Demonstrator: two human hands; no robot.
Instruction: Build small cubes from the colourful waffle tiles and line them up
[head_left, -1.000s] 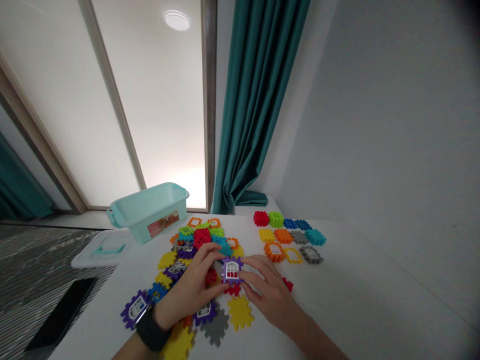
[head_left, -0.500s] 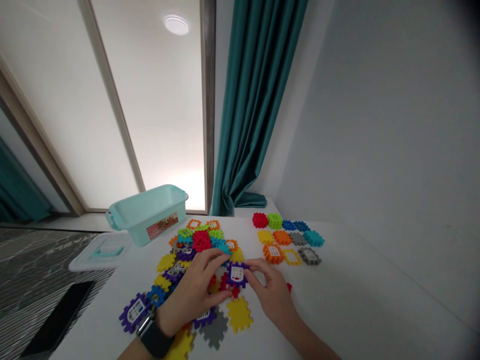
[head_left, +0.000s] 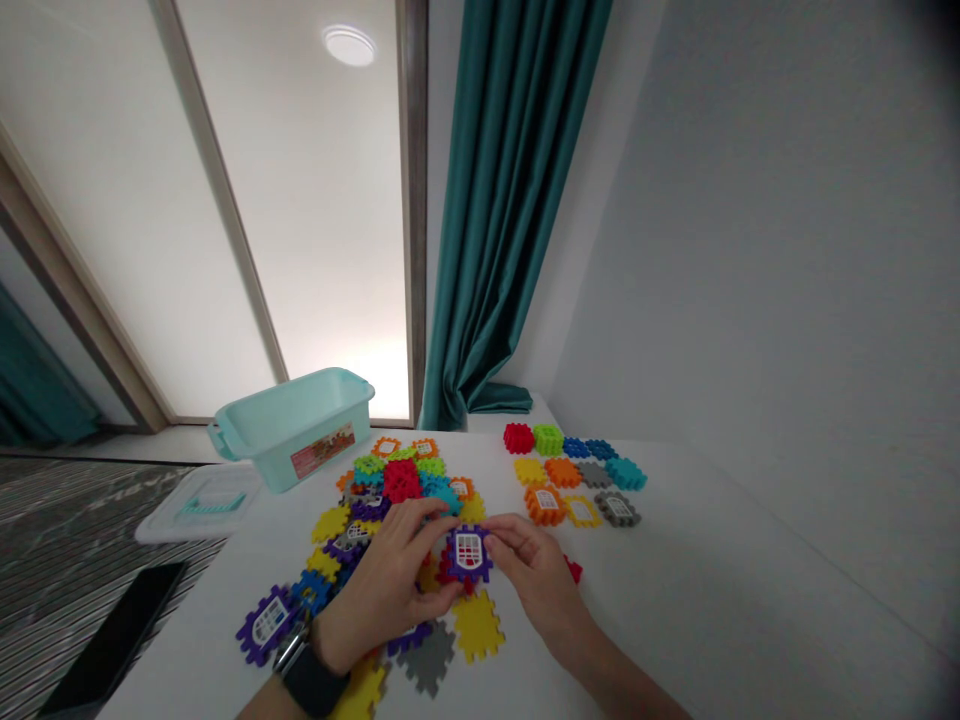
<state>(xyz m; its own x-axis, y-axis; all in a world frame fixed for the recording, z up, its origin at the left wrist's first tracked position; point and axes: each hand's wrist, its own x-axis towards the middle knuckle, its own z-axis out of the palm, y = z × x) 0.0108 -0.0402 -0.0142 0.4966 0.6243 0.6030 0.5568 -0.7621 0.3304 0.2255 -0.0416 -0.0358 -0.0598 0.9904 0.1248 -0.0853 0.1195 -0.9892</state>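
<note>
A purple notched building tile (head_left: 469, 553) with a white window grid is held up at the middle, above the pile. My right hand (head_left: 536, 580) pinches its right edge between thumb and fingers. On the tile's other side, my left hand (head_left: 397, 570), with a dark watch at the wrist, curls its thumb and fingers around the upper and lower left corners. Under and behind the tile are red pieces, partly hidden. A yellow tile (head_left: 478, 627) and a grey tile (head_left: 429, 657) lie below the hands. Several mixed tiles, including a red one (head_left: 403, 481), heap behind my left hand.
Sorted colour stacks, among them an orange one (head_left: 545, 504), stand in rows at the right back. A mint plastic bin (head_left: 330, 415) and its clear lid (head_left: 199, 503) are at the left back. A black phone (head_left: 116, 635) lies at the left edge. A red piece (head_left: 574, 568) sits beside my right hand.
The purple tile has shifted slightly left and tilted, coming between my left thumb and fingers. My right hand moved left with it, uncovering more of the red piece beside it.
</note>
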